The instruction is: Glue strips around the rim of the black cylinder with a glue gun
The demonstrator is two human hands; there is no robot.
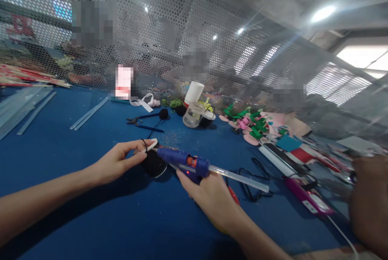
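Note:
My right hand [209,195] grips a blue glue gun [184,162] with a clear glue stick [239,178] sticking out of its back. The nozzle points left at a small white strip [152,144] pinched between the fingers of my left hand [121,159]. Below that pinch sits a round black object [153,164] on the blue table [91,203]; my left fingers touch or nearly touch it.
Pliers [142,120], a black ball [163,113], a clear cup [193,114] and a white paper cup [194,92] lie beyond. Green and pink craft pieces [251,124] and a purple tool [306,195] sit right. Glue sticks [27,110] lie left. A perforated screen [182,42] backs the table. Another person's hand [368,199] is at the right edge.

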